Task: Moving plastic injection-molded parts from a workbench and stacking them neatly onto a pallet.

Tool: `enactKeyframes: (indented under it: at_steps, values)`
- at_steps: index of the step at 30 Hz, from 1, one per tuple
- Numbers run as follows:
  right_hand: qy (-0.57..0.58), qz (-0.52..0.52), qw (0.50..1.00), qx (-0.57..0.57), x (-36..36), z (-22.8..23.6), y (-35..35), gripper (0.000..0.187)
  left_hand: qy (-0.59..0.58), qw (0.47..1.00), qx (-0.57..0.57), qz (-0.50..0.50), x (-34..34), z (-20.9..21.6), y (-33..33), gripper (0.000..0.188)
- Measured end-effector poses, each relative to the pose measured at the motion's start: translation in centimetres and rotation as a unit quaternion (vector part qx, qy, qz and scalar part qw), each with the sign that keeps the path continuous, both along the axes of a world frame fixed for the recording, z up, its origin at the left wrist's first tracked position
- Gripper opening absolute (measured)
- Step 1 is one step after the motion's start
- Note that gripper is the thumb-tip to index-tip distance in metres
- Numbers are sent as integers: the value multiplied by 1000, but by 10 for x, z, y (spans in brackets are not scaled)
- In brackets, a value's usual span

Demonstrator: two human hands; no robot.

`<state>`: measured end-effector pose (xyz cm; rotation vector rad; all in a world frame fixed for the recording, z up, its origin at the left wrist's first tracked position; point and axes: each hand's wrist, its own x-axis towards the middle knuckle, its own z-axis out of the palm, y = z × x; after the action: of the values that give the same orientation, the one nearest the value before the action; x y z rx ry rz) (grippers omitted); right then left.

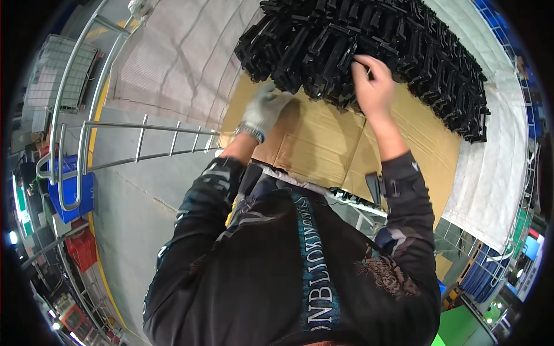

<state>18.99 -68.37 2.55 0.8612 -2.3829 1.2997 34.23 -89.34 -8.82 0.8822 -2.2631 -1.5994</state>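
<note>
Long, thin black plastic parts (334,52) fill the far side of the flat brown cardboard sheet (320,150). That far side looks done; I can't tell how much is left. The bare right hand (375,89) bends its fingers by the pile, maybe pinching; I can't tell. The left hand in a pale grey cloth glove (264,111) is near the pile's left end, its grip unclear.

Black printed sweatshirt (254,271), pale glove (261,112)

Black parts (346,40), heaped: cut off by the upper edge. Right hand (376,91): blurred; grip is unclear. Dark top (248,277): cut off at the lower edge.
</note>
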Motion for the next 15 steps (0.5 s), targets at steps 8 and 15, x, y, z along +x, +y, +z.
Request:
enactKeyframes:
  at_steps: [8, 15]
  values:
    - [152, -24, 972, 177, -68, -7, -98, 29, 103, 830, -536, -116, -59, 114, -52, 43]
    - [73, 19, 942, 328, -90, 24, -113, 25, -51, 841, -498, -205, -82, 131, -60, 45]
